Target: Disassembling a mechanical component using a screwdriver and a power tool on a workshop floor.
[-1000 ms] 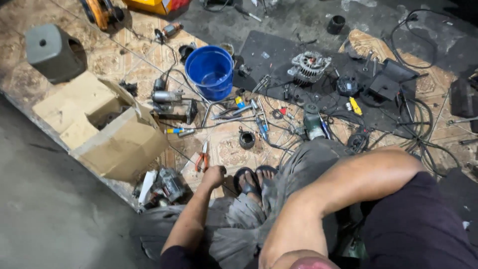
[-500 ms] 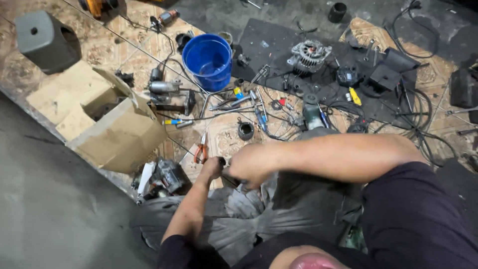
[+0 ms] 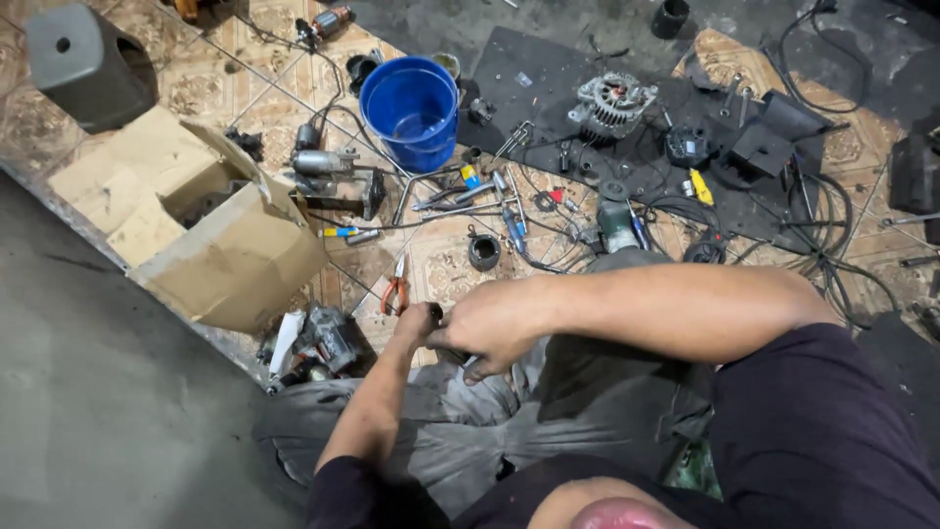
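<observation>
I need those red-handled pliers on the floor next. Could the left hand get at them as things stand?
Probably yes. The red-handled pliers lie on bare tile just beyond the left hand, with nothing over them. But that hand and the right hand are closed together on a small dark part, hard to make out, so it would have to let go first.

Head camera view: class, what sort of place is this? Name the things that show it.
Probably an informal repair workshop on a tiled floor: an alternator on a dark mat, red-handled pliers, and loose cables with scattered tools.

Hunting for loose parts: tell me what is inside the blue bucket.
The blue bucket stands upright and open; its visible blue floor looks bare. The near wall hides the part of the bottom closest to the camera.
</observation>
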